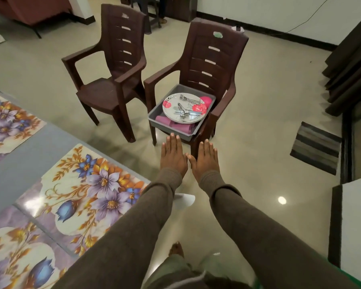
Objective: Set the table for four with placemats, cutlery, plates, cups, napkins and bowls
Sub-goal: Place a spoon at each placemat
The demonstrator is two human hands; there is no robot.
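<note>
Far to the left of both hands, on the grey table [15, 174], lie glossy rectangular placemats printed with purple and blue flowers [88, 190]; three show clearly, with the corner of another at the lower edge. They look laid out already, probably so the rest can be set on top of them.

The left hand [173, 155] is stretched forward, palm down, fingers straight and together, gripping nothing. Just beside it, thumbs almost touching, the right hand [205, 158] is held the same way, flat and empty. Both point ahead, likely as a reach toward the supplies.

Beyond and left of the left hand stands an empty dark brown moulded plastic armchair [111, 80]. Straight beyond the fingertips, a second brown plastic armchair [208, 59] carries a shallow grey plastic tray [171, 133] on its seat, probably parked there within easy reach of the table. In it rests a round white plate with red flowers [184, 119], steel cutlery [186, 111] piled across it, purple cups [162, 119] lying beneath its near edge and a pink bowl-like piece [206, 100] behind. The plates, cups and cutlery are not yet on the table.
</note>
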